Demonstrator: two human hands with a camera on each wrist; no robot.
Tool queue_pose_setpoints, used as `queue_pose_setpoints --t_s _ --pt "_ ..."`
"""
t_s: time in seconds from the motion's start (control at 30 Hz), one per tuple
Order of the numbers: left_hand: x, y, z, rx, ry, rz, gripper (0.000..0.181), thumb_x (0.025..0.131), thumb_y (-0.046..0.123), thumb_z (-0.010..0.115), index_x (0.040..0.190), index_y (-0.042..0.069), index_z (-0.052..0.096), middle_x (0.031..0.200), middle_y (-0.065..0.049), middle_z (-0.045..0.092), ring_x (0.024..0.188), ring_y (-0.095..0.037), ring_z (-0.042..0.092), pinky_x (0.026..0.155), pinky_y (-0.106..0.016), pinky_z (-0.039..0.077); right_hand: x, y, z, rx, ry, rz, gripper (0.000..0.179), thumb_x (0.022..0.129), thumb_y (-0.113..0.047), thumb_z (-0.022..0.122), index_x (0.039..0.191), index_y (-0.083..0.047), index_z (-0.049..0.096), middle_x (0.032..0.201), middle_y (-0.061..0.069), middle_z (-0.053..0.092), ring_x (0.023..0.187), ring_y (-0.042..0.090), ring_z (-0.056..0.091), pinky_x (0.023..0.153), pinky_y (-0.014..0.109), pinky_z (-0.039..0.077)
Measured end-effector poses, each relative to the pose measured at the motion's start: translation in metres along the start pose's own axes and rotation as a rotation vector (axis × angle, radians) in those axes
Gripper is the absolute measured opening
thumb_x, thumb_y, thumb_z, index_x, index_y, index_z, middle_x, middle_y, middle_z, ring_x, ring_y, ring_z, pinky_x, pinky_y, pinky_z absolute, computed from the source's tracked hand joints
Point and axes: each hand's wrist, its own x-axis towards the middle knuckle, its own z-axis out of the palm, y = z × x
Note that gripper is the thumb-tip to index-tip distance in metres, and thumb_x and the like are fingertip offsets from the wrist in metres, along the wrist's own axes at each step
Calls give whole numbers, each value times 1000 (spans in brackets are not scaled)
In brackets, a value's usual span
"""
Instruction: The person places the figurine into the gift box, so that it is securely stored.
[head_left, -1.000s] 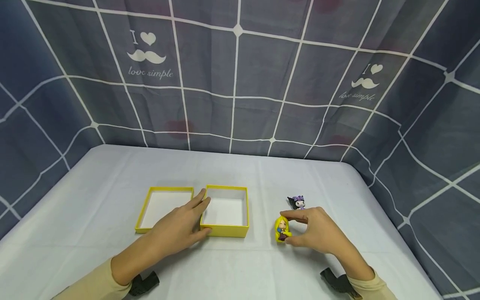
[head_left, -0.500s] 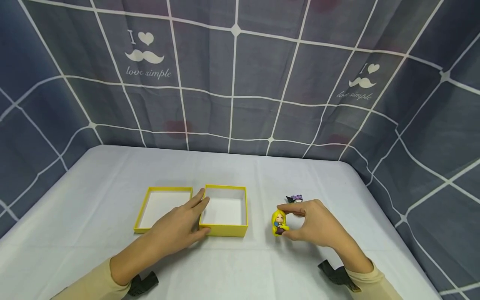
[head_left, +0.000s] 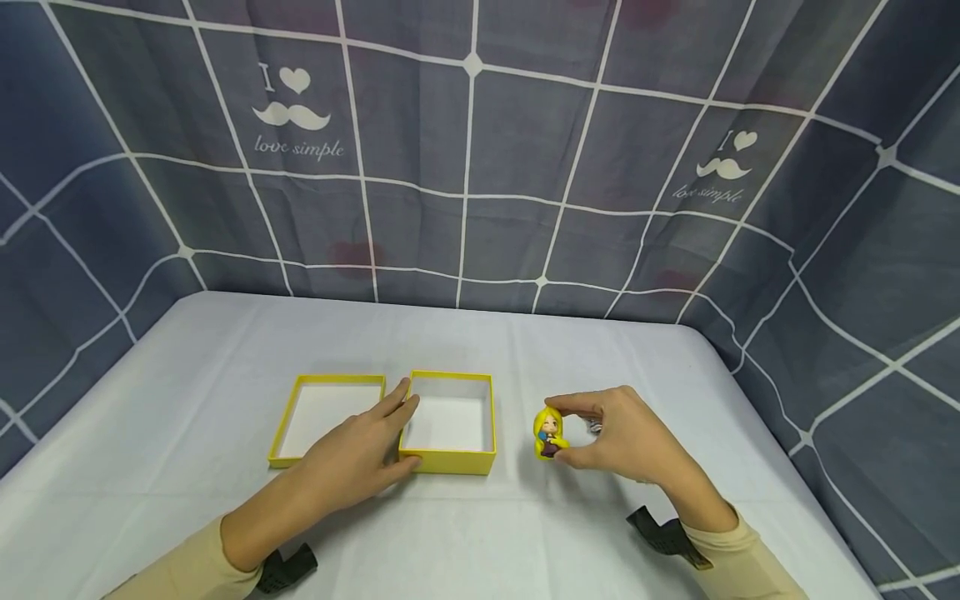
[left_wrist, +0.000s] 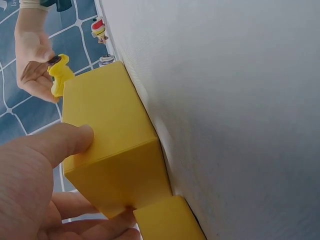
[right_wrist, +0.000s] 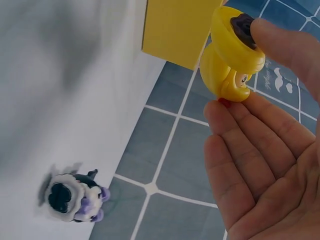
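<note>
My right hand [head_left: 626,433] pinches a small yellow-haired girl figurine [head_left: 550,435] between thumb and fingertips, raised above the table. In the right wrist view the figurine [right_wrist: 232,55] is upside down, its dark base at the thumb. My left hand [head_left: 360,454] holds the left front corner of an open yellow box [head_left: 453,462], with a white interior and nothing visible inside. In the left wrist view its thumb presses one yellow box wall [left_wrist: 112,112], its other fingers round the adjoining side. The shallow yellow lid [head_left: 285,425] lies left of the box, partly covered by my left hand.
A black-and-purple figurine [right_wrist: 82,197] stands on the white table [head_left: 480,533], mostly hidden behind my right hand in the head view. A red-topped figurine [left_wrist: 99,30] shows in the left wrist view. A dark checked curtain [head_left: 420,167] surrounds the table's back and sides.
My right hand has lifted the yellow-haired figurine and carried it left and away from me, toward the box. The black-and-purple figurine became mostly covered by that hand. My left hand stays at the box.
</note>
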Motion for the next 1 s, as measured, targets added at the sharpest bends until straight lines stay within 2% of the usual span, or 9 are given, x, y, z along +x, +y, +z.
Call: queue_pose_setpoints --t_s 0.5,0.7,1.0 --pt "-2 -2 1 2 -15 -28 78 84 39 75 143 -2 45 155 -21 29 112 -32 62 85 -43 53 20 -22 -3 -1 25 -23 58 63 -37 90 118 -36 70 108 -24 66 98 9 66 86 34 53" --pt "-3 -2 1 0 -12 -25 78 84 39 76 143 -3 45 154 -21 29 110 -31 63 85 -41 53 28 -28 0 46 24 -42 57 64 -36 90 117 -34 70 109 -23 66 102 12 66 89 34 52" --pt "-2 -1 1 7 -10 -27 79 84 40 76 143 -2 45 154 -21 30 109 -31 63 84 -42 54 40 -32 7 102 17 -92 55 65 -29 90 117 -26 71 109 -21 67 102 6 64 91 25 49"
